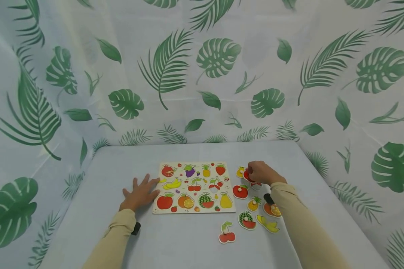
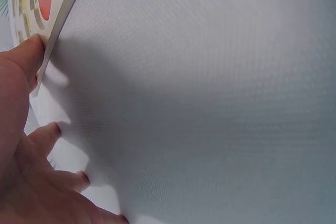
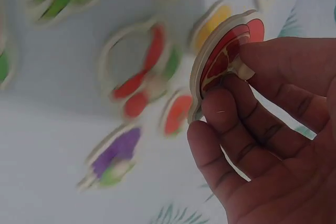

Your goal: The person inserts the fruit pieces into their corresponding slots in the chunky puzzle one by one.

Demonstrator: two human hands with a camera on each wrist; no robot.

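My right hand (image 1: 264, 172) pinches a red pomegranate puzzle piece (image 3: 223, 56) by its small knob, raised above the table among the loose pieces. The cut face of the fruit shows in the right wrist view. My left hand (image 1: 139, 194) lies with fingers spread at the left edge of a wooden fruit puzzle board (image 1: 195, 213). Its thumb (image 2: 32, 53) touches the board's edge, while the other fingertips rest on the tablecloth. Pictures of bananas, grapes, a pineapple, a watermelon and other fruit cover the board.
Right of the board lie a tomato-like red piece (image 1: 240, 192), a pineapple (image 1: 254, 204), a watermelon (image 1: 247, 220), bananas (image 1: 269, 225), an orange (image 1: 272, 210) and cherries (image 1: 227, 233). A purple grape piece (image 3: 118, 153) lies near my right hand. Leaf-printed cloth (image 1: 215, 82) hangs behind the table.
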